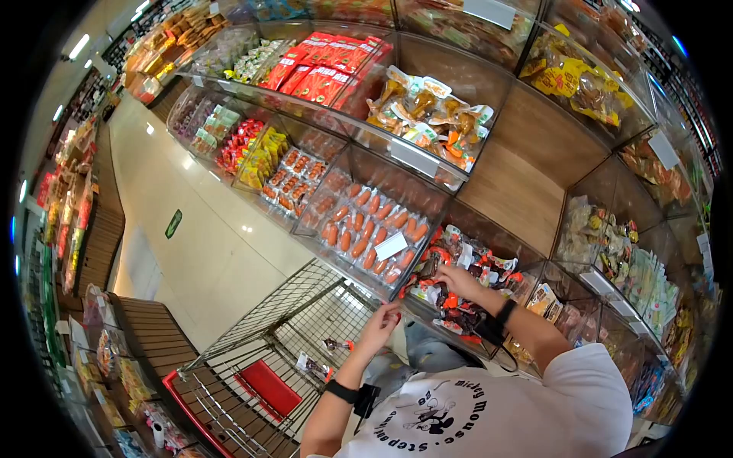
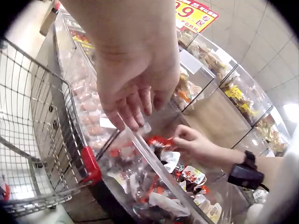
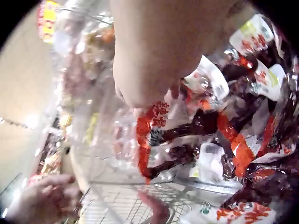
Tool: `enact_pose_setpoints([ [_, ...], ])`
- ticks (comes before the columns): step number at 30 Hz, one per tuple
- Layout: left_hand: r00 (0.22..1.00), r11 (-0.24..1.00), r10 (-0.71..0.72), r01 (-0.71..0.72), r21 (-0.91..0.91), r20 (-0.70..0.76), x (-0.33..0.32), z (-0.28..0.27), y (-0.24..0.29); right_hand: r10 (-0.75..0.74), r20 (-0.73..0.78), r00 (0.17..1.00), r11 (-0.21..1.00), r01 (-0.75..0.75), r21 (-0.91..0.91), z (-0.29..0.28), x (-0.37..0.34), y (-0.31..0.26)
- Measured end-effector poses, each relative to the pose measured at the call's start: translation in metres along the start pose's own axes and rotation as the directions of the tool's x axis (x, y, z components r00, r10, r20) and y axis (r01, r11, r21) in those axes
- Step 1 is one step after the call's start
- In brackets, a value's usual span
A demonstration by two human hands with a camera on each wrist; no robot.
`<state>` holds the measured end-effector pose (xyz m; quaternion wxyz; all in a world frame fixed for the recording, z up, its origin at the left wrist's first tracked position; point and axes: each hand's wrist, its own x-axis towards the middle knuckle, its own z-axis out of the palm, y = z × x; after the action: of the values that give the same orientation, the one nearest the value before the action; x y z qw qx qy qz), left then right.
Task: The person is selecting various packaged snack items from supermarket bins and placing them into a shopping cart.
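The right hand (image 1: 458, 281) reaches into a clear bin of dark snacks in red-and-white wrappers. In the right wrist view, the right hand (image 3: 145, 70) pinches a red-and-dark packet (image 3: 145, 140) at its top, above other packets (image 3: 233, 135). The left hand (image 1: 379, 324) is at the bin's front edge beside the cart; in the left wrist view, the left hand (image 2: 138, 88) hangs over the clear bin wall (image 2: 159, 163), fingers loosely bent, holding nothing visible. Whether it touches the wall I cannot tell.
A wire shopping cart (image 1: 267, 328) with a red seat flap (image 1: 269, 388) stands left of the person, with dark-packaged snacks (image 1: 311, 365) inside. Sausages (image 1: 366, 229) fill the neighbouring bin. Behind stand tiered clear bins, one with a bare wooden base (image 1: 511, 191). Pale floor (image 1: 206, 267) lies left.
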<state>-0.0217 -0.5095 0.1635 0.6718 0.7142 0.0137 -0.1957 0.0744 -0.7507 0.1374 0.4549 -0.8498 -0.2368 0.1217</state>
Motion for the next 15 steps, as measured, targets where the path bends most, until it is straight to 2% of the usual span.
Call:
enact_pose_setpoints([
  [2,0.995,0.963,0.082,-0.065,0.263,-0.053,-0.024,-0.013,0.043,0.017,-0.033,0.999,0.997,-0.014,0.080,-0.018,-0.012,-0.069],
  [5,0.917,0.773,0.393,-0.290,0.564,-0.067,-0.050,-0.023,0.073,0.043,-0.070,0.997,0.967,-0.024,0.252,-0.011,-0.021,-0.144],
  [6,0.889,0.738,0.443,-0.292,0.608,-0.112,-0.059,-0.022,0.077,0.062,-0.018,0.998,0.905,-0.049,0.422,0.004,-0.018,-0.154],
  [7,0.953,0.853,0.290,-0.214,0.477,-0.091,-0.068,-0.027,0.072,0.071,0.031,0.997,0.813,-0.075,0.578,0.021,-0.014,-0.165],
  [8,0.990,0.933,0.134,-0.111,0.342,-0.043,-0.082,-0.034,0.061,0.047,0.086,0.995,0.748,-0.092,0.657,0.044,-0.007,-0.169],
  [9,0.999,0.978,-0.020,0.014,0.210,0.027,-0.095,-0.039,0.048,0.016,0.139,0.990,0.676,-0.113,0.728,0.071,0.002,-0.168],
  [11,0.977,0.983,-0.158,0.142,-0.116,-0.142,-0.118,-0.046,0.002,0.136,0.411,0.901,0.541,-0.415,0.732,0.116,0.023,-0.167],
  [13,0.935,0.962,-0.214,0.152,-0.225,-0.283,-0.141,-0.060,-0.041,0.230,0.501,0.834,0.477,-0.546,0.689,0.169,0.031,-0.160],
  [14,0.901,0.957,-0.265,0.203,-0.206,-0.344,-0.154,-0.067,-0.069,0.264,0.490,0.831,0.699,-0.515,0.496,0.191,0.028,-0.152],
  [15,0.861,0.949,-0.311,0.254,-0.189,-0.403,-0.167,-0.074,-0.105,0.297,0.468,0.832,0.857,-0.449,0.255,0.212,0.025,-0.143],
])
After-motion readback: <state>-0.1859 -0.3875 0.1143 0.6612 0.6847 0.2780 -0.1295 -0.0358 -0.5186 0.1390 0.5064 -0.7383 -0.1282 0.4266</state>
